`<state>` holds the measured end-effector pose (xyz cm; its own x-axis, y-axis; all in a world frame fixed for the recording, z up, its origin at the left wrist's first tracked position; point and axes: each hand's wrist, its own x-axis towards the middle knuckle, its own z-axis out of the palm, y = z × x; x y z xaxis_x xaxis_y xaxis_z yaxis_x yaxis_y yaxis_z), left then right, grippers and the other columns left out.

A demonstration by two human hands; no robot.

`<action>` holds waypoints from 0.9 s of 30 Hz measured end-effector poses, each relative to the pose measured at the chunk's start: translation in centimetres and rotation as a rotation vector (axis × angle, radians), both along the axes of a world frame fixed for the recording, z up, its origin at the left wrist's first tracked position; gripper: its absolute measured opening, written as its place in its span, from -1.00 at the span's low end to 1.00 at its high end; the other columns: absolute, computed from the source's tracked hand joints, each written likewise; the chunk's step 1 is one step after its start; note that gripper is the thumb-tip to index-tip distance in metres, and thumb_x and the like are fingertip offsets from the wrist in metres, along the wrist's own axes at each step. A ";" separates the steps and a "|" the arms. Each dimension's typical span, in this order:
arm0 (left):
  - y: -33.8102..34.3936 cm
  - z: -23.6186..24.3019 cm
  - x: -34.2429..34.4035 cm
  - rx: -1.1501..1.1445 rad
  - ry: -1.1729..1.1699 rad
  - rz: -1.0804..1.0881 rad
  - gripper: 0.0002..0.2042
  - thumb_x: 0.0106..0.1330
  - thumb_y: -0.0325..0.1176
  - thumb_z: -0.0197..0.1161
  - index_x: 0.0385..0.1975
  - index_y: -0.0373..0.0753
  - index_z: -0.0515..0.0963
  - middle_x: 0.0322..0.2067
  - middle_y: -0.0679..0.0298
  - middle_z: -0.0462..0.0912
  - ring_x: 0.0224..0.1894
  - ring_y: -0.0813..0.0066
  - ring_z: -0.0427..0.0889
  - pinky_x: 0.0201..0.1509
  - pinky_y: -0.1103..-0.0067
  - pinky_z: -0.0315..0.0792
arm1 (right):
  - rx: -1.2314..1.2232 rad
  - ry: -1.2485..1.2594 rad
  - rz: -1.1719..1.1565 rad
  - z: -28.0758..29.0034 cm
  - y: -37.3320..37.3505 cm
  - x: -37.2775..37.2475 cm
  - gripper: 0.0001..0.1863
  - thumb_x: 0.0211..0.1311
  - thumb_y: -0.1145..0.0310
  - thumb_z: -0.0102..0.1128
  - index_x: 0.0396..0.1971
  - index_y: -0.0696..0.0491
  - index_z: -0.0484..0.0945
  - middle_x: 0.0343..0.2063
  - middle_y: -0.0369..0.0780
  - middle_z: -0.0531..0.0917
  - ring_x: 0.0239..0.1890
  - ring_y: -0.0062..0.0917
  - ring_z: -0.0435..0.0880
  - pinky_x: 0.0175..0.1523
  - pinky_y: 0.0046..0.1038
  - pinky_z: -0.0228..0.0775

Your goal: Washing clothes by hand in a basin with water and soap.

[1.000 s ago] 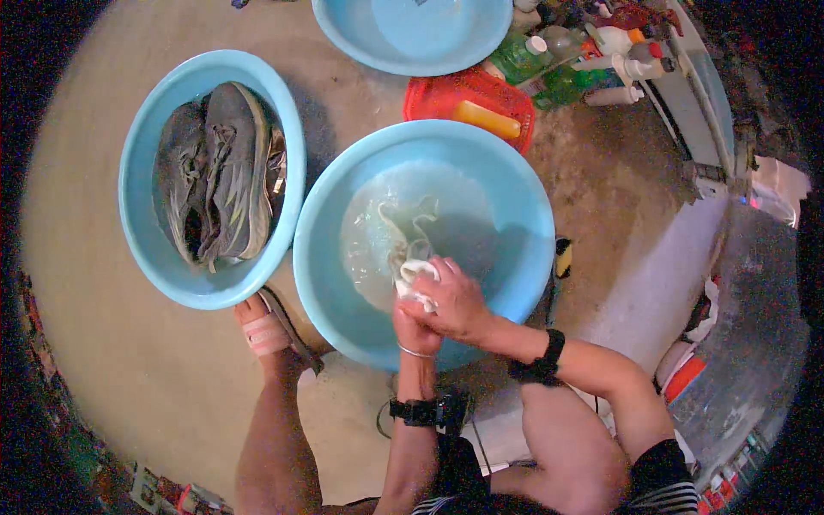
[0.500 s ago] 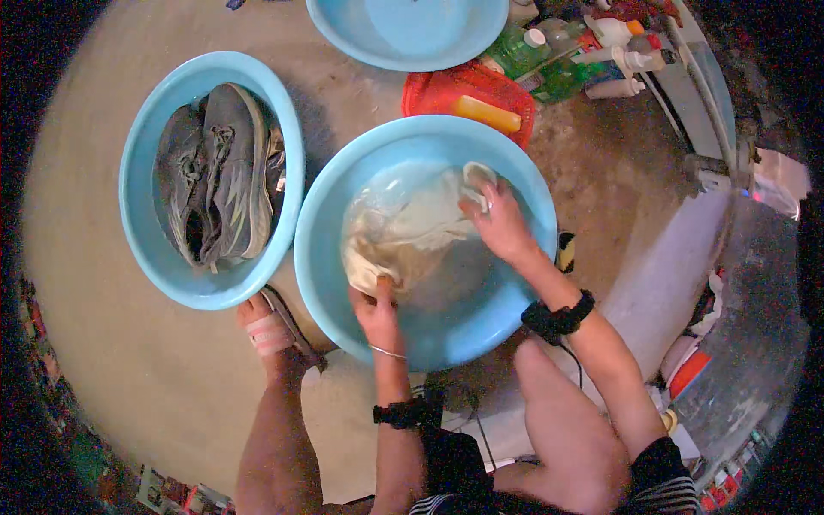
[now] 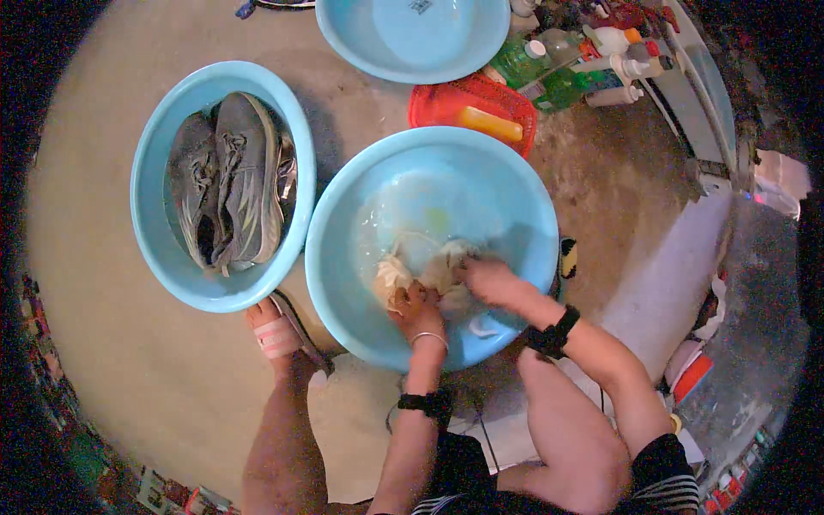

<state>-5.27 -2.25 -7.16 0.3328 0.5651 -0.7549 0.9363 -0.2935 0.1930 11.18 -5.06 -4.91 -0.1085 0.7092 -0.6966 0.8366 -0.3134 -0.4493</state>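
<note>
Bunched in shallow, cloudy water is a wet cream cloth, inside the round light-blue basin in front of me. My left hand is closed on its near left part, wearing a thin bracelet and a black wrist strap. The right end of the cloth is in my right hand, whose fingers are curled and slightly smeared by motion. Both hands are low in the basin, a short distance apart. Part of the cloth is hidden by the fingers and the water.
To the left, a second blue basin holds dark grey sneakers in water. Beyond stand a third blue basin, a red basket with a yellow object, and several bottles. My sandalled foot rests beside the basins.
The cloth, spread out between my hands before, is now gathered into a smaller bunch. My right hand has come down toward the left hand, which has shifted right. The view has shifted slightly.
</note>
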 end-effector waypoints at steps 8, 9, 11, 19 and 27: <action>6.4 2.6 -2.5 -0.100 -0.586 0.643 -0.45 0.00 -0.32 0.31 0.07 -0.12 0.33 0.07 -0.08 0.31 0.08 -0.03 0.32 0.16 0.34 0.22 | 0.066 -0.161 -0.358 4.3 5.0 3.0 -0.32 -0.06 0.13 0.20 0.13 -0.03 0.26 0.08 0.06 0.33 -0.08 -0.07 0.48 0.03 -0.25 0.36; 6.8 2.6 -2.6 0.315 -0.701 0.670 -0.42 -0.02 -0.32 0.33 0.08 -0.12 0.33 0.10 -0.11 0.27 0.11 -0.03 0.29 0.16 0.32 0.21 | 0.199 -0.198 -0.230 4.3 5.4 2.5 -0.30 -0.04 0.15 0.19 0.17 -0.06 0.20 0.14 0.07 0.24 -0.03 -0.04 0.44 0.07 -0.20 0.32; 5.9 2.5 -2.2 0.412 -0.709 0.476 -0.44 -0.01 -0.36 0.31 0.08 -0.11 0.34 0.14 -0.08 0.22 0.14 -0.06 0.24 0.17 0.30 0.21 | 0.335 -0.234 -0.101 3.9 5.4 1.1 -0.26 -0.02 0.18 0.18 0.21 -0.09 0.14 0.19 0.07 0.15 0.02 -0.01 0.40 0.11 -0.14 0.28; 0.5 -0.7 -2.2 -0.150 -0.324 0.751 -0.53 -0.07 -0.36 0.29 -0.06 -0.16 0.45 0.13 0.00 0.26 0.15 -0.02 0.24 0.14 0.30 0.27 | 0.075 -0.174 -0.053 1.4 3.0 -2.8 -0.52 -0.01 0.40 0.04 0.02 -0.01 0.37 0.00 0.01 0.40 -0.20 -0.10 0.53 -0.18 -0.10 0.41; 7.3 5.3 -1.6 -0.411 -0.275 1.044 -0.54 0.10 -0.31 0.23 0.03 -0.24 0.34 -0.11 -0.05 0.48 -0.01 0.05 0.44 0.09 0.34 0.31 | 0.251 -0.161 -0.629 2.1 4.1 4.4 -0.21 -0.16 0.09 0.33 0.17 -0.12 0.25 0.12 0.03 0.32 0.10 -0.15 0.38 0.15 -0.27 0.24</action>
